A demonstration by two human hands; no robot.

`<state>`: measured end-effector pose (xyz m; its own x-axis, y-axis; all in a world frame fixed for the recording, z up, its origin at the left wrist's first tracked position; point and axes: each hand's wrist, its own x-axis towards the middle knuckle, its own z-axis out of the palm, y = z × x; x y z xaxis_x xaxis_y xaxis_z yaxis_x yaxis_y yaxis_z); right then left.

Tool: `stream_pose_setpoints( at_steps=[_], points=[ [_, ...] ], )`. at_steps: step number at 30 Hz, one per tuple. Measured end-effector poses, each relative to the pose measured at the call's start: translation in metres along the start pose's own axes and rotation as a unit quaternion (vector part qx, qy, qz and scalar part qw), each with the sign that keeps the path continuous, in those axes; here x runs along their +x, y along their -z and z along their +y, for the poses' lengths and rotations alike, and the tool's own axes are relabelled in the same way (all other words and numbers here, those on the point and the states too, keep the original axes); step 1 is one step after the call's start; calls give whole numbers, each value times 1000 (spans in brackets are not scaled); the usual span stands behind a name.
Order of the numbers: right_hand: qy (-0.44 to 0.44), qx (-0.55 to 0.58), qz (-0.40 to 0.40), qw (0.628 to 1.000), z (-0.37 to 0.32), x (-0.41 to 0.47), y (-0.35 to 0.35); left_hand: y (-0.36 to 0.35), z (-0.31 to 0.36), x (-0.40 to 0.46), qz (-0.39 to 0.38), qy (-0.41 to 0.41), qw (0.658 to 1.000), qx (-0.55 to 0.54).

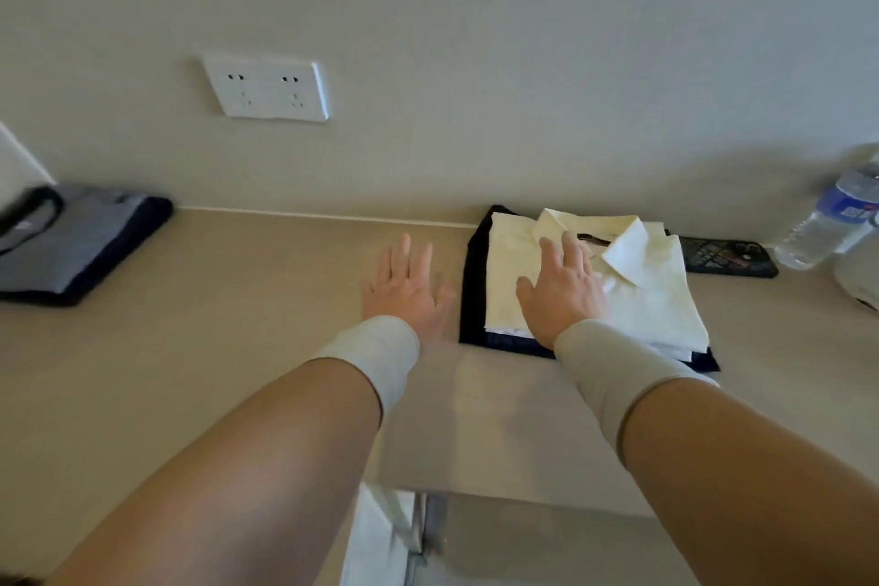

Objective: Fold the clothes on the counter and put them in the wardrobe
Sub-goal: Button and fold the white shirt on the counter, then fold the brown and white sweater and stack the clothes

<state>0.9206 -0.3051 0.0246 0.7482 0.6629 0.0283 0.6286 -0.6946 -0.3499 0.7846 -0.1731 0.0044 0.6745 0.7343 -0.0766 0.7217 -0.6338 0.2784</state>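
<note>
My right hand (pixel 563 290) lies flat on the shirt (pixel 632 286), left hand (pixel 406 286) flat alongside, neither gripping; a one-sided lift could topple the stack (pixel 475 300).

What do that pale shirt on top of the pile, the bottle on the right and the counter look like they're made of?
Pale shirt: woven cloth, probably cotton, matte; it holds a crisp collar and sharp folds. Bottle: clear, thin plastic, glossy, see-through with a blue label. Counter: smooth beige surface, perhaps laminate or stone; a faint sheen, no grain visible, so I cannot tell which.
</note>
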Motion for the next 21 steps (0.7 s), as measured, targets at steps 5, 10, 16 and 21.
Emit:
stream_pose_setpoints(
  at_steps=[5, 10, 16, 21],
  points=[
    [50, 16, -15, 999, -114, -42, -28, 44, -100, -50, -2, 30, 999, 14],
    [129, 13, -46, 991, -261, -103, -75, 93, -239, -118, 2, 102, 995, 19],
    [237, 12, -120, 964, -403, -168, -119, 129, -373, -196, 35, 216, 976, -4],
    [332, -15, -162, 929, -491, -207, -151, 136, -455, -253, 76, 306, 948, -43]
  ],
)
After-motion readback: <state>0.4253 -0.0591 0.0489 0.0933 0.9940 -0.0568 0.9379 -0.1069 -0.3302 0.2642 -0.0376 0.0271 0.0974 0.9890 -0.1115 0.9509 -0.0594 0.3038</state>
